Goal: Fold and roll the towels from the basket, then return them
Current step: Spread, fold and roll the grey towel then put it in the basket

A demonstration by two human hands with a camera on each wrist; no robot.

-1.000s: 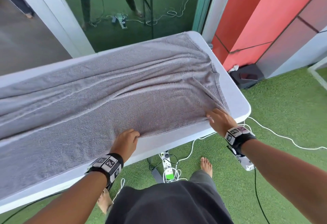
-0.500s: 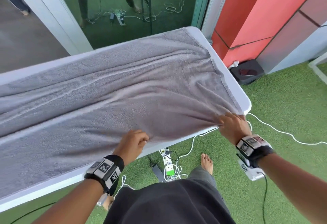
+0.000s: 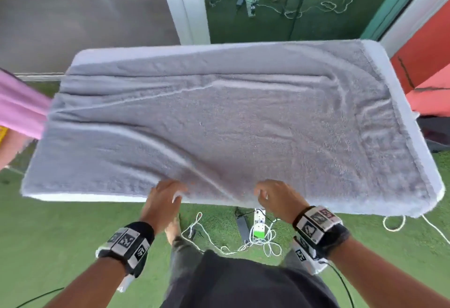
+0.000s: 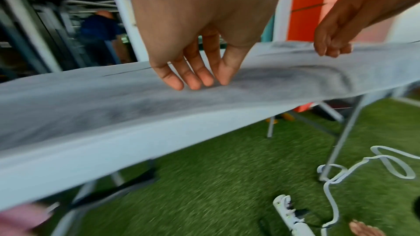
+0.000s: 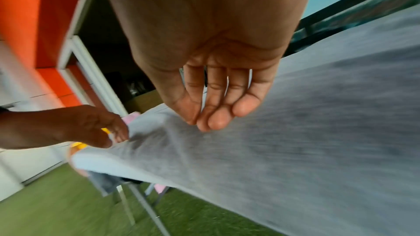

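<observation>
A large grey towel (image 3: 231, 125) lies spread and wrinkled over the whole white folding table (image 3: 73, 197), its near hem hanging slightly past the front edge. My left hand (image 3: 168, 193) pinches that hem near the middle, with its fingertips bunched on the cloth (image 4: 195, 80). About a hand's width to the right, my right hand (image 3: 267, 193) grips the same hem with curled fingers (image 5: 211, 119). A diagonal crease runs from the left side down toward my hands. No basket is in view.
A pink towel (image 3: 19, 108) hangs at the table's left end. A power strip (image 3: 258, 227) and loose white cables (image 3: 389, 225) lie on the green turf under the front edge, by my bare feet. An orange wall stands to the right, glass doors behind.
My right hand has slid left from the towel's right corner to the middle of the near hem. The left hand shifted too, and my view swung left so the table's left end shows.
</observation>
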